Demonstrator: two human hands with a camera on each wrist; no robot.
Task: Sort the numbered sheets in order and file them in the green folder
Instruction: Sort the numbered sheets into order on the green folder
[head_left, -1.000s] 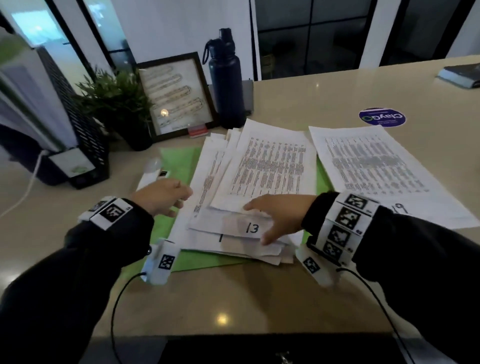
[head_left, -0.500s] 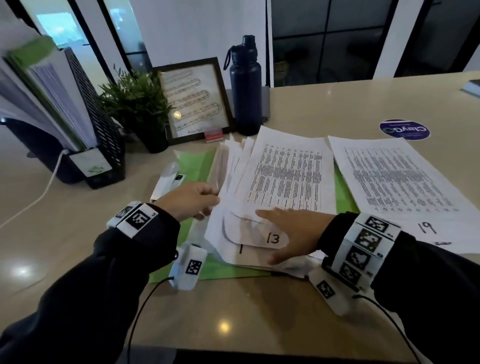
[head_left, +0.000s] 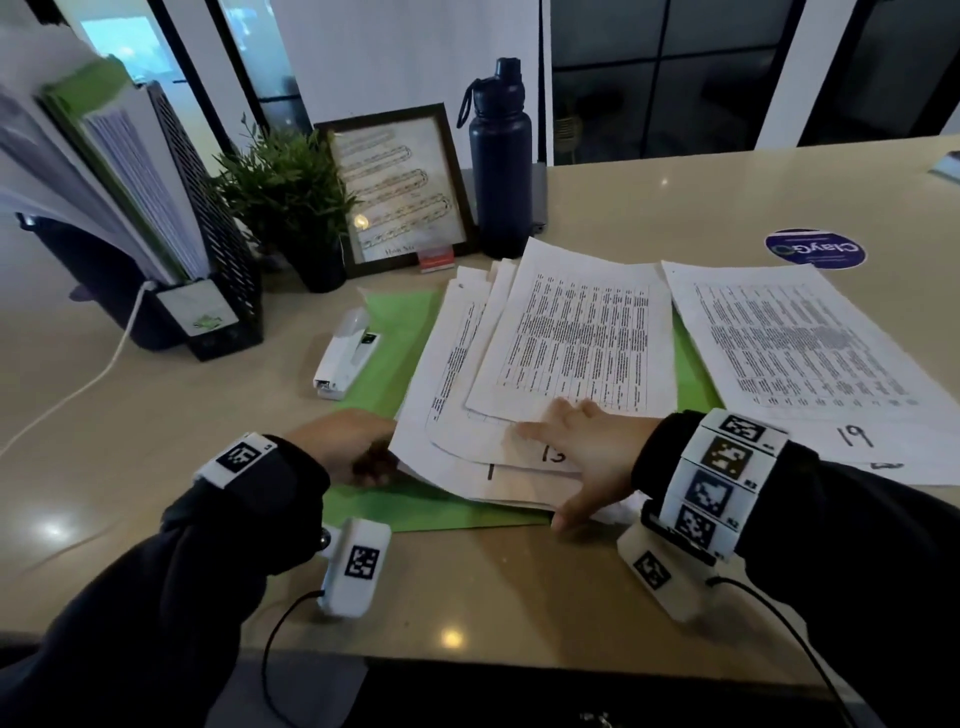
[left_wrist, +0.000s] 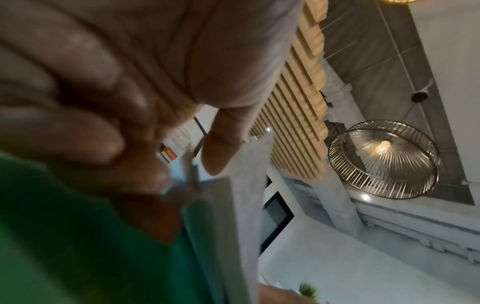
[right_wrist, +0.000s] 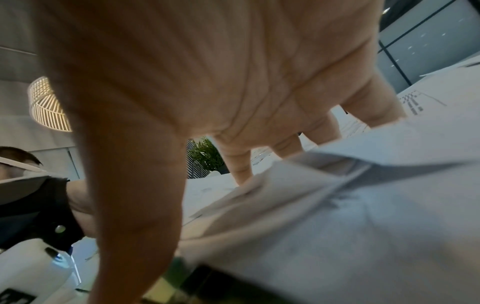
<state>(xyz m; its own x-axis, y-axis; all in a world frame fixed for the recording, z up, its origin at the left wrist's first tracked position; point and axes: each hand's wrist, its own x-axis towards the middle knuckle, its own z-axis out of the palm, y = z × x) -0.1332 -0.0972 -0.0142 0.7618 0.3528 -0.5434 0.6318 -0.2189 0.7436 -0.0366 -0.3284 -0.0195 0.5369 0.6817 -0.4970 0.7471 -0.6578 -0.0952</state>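
The green folder (head_left: 385, 347) lies flat on the table under a loose, fanned stack of printed sheets (head_left: 576, 343). Handwritten numbers show at the near edges: sheet 13 (head_left: 551, 454) and below it sheet 1 (head_left: 490, 471). My left hand (head_left: 371, 457) is at the stack's near left corner; the left wrist view shows its thumb (left_wrist: 221, 152) and curled fingers pinching the sheets' edge (left_wrist: 233, 209) above the folder (left_wrist: 78, 236). My right hand (head_left: 563, 462) lies flat on the stack with straight fingers (right_wrist: 239, 166) pressing the paper (right_wrist: 350, 205). A second pile with sheet 19 (head_left: 805, 353) on top lies to the right.
A white stapler (head_left: 345, 358) rests on the folder's left edge. Behind stand a black file holder (head_left: 213, 291) with papers, a potted plant (head_left: 291, 197), a picture frame (head_left: 400, 187) and a dark bottle (head_left: 500, 161). A blue sticker (head_left: 814, 248) is at the far right.
My left hand has slid from the stack's left side to its near left corner and taken hold of the sheets' edge. My right hand has stayed flat on the stack.
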